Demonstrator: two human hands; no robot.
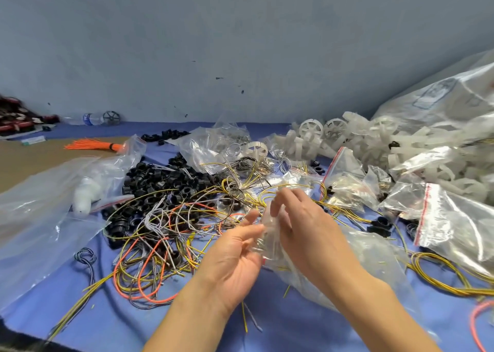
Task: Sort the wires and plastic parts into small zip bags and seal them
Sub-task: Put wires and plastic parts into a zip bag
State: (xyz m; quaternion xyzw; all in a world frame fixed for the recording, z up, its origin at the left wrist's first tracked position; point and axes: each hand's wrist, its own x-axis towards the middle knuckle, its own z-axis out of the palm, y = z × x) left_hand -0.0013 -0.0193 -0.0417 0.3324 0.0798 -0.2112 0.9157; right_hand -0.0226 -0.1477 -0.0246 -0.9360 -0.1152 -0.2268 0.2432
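Both hands met over the middle of the blue desk (294, 333), the left hand (230, 255) and right hand (302, 223) each pinching a small clear zip bag (270, 234) between thumb and fingers. A tangle of wires (157, 234) and black plastic rings (160, 180) crowded just left; white plastic wheels (347, 140) and filled bags (454, 218) hemmed the right.

Blue-covered table (280, 330) under tangled wires (160, 234), black rings (160, 180), zip bags (454, 223).
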